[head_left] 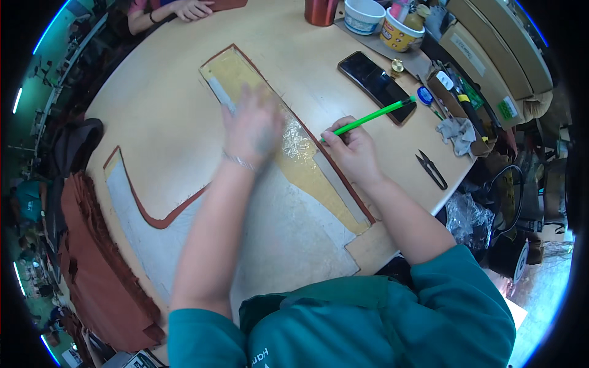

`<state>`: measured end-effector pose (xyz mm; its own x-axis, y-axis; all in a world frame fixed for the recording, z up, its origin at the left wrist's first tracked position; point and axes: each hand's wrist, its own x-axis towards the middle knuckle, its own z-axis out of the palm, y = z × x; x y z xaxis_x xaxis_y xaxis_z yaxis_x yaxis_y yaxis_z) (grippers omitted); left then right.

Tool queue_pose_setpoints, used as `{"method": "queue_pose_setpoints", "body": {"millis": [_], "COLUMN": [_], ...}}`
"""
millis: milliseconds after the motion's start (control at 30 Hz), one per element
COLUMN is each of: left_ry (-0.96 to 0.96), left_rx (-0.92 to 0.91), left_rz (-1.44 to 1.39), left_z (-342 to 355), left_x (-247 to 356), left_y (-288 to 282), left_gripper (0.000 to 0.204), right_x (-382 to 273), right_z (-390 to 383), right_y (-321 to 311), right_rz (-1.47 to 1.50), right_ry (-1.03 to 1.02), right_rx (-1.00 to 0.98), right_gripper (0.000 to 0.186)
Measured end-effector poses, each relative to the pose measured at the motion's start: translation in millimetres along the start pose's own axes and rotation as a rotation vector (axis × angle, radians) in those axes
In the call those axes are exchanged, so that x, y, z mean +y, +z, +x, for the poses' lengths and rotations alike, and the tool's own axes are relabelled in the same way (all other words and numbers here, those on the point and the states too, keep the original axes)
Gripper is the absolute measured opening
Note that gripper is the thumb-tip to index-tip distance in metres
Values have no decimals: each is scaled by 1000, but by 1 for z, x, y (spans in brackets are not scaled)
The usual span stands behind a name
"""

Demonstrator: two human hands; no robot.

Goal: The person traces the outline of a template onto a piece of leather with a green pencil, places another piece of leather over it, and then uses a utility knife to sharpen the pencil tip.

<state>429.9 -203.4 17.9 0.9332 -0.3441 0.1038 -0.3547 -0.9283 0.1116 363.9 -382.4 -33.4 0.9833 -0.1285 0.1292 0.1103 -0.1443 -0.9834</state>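
Here, right hand (353,150) grips green brush (368,118); left hand (253,126) presses leather piece (288,202).

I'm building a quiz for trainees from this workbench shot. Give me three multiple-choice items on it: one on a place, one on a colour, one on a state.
1. Where do the black snips lie?
A. on the table to the right of the right hand
B. under the left hand
C. inside the cup

2. What colour is the tool in the right hand?
A. red
B. bright green
C. white

3. How is the left hand placed?
A. clenched around the phone
B. lifted off the table
C. flat on the yellowish sheet

Answers: 1 A, they rest on the table near its right edge. 2 B, its shaft is green. 3 C, the palm presses on the sheet.
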Motion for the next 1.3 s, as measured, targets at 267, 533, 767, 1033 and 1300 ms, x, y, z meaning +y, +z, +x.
{"method": "queue_pose_setpoints", "body": {"millis": [267, 533, 767, 1033, 1300], "left_ry": [-86, -100, -94, -102, -74], "left_rx": [-108, -188, -355, -381, -392], "left_rz": [-68, -78, -132, -153, -136], "left_z": [-47, -44, -36, -37, -32], "left_x": [24, 24, 15, 13, 21], "left_y": [7, 7, 3, -1, 3], "left_gripper": [80, 95, 112, 115, 119], "right_x": [-25, -22, -24, -47, -20], "right_z": [-3, 86, 129, 27, 132], "right_y": [6, 54, 71, 8, 63], "right_rz": [-239, -429, -551, -482, -574], "right_ry": [-38, -259, -285, -90, -313], "right_rx": [-33, -102, -186, -327, -159], "right_gripper": [17, 19, 22, 22, 24]}}
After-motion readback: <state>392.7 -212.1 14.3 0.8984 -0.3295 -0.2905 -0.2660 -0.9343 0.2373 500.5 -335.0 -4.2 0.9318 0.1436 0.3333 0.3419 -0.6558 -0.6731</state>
